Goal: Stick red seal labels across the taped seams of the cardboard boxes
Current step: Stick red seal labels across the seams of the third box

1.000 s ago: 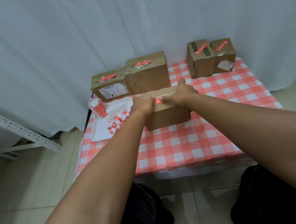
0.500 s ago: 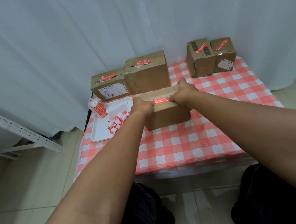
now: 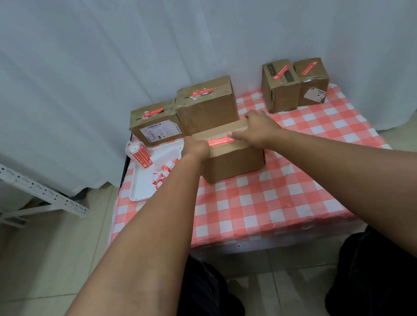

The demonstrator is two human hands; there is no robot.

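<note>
A white metal rack (image 3: pixel 25 187) stands on the tiled floor at nine o'clock, white curtain (image 3: pixel 138 36) behind. On the checkered bench (image 3: pixel 258 204), a tray (image 3: pixel 141 188) holds a label roll (image 3: pixel 138 153). At twelve, the left hand (image 3: pixel 197 148) and right hand (image 3: pixel 258 129) press flat fingers on a red label (image 3: pixel 220 141) atop the centre box (image 3: pixel 232 160). Sealed boxes (image 3: pixel 294 83) sit at one o'clock.

Both hands (image 3: pixel 259 128) on labelled box (image 3: pixel 233 160)
</note>
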